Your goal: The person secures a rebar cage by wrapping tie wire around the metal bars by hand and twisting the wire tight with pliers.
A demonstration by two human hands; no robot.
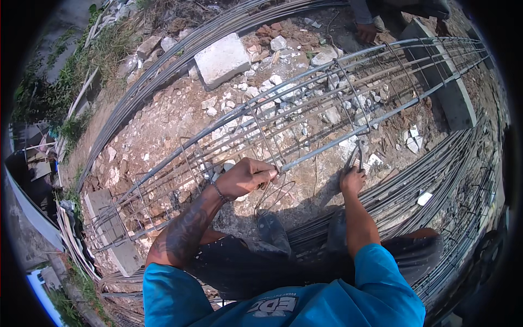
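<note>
A long rebar cage (314, 152) with square steel stirrups (261, 131) lies across the view in front of me. My left hand (244, 176) is at the near lower bar, where a stirrup corner meets it. Its thumb and fingers pinch thin tie wire (282, 191), which hangs in loops below the hand. My right hand (353, 180) grips a pair of pincers (359, 152) by the handles. The jaws point up, just below the near bar and beside another stirrup. My fingers hide the exact point where the wire meets the bar.
Concrete blocks support the cage at the right (463, 107) and left (108, 218). A pale block (222, 57) rests on rubble beyond it. Bundled rebar lies at the far side (135, 83) and by my boots (429, 173). Another person's hand (366, 32) is near the cage's far side.
</note>
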